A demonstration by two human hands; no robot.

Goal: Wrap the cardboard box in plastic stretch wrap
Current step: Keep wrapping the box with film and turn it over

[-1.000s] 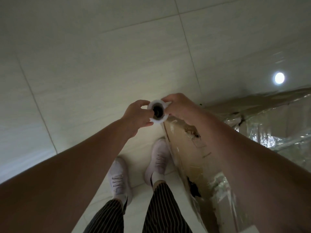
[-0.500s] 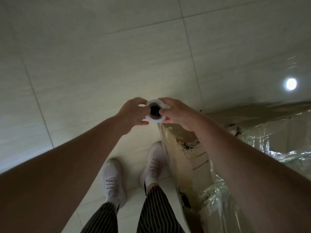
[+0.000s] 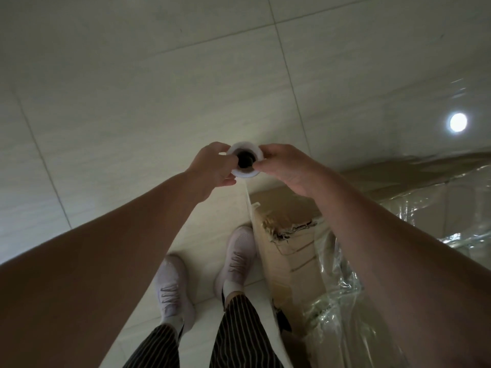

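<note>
Holds stretch wrap roll [image 3: 245, 162] end-on, left grip [image 3: 212, 167] and right grip [image 3: 288, 166] both curled on its rim. Below right, on floor [image 3: 132, 102]: cardboard box [image 3: 297, 261], torn, partly film-covered, contents hidden, right side cut off.

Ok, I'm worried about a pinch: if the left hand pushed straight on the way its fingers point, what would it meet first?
The left hand points toward the stretch wrap roll it grips, so that first; just past it, probably the right hand gripping the roll's other side.
</note>
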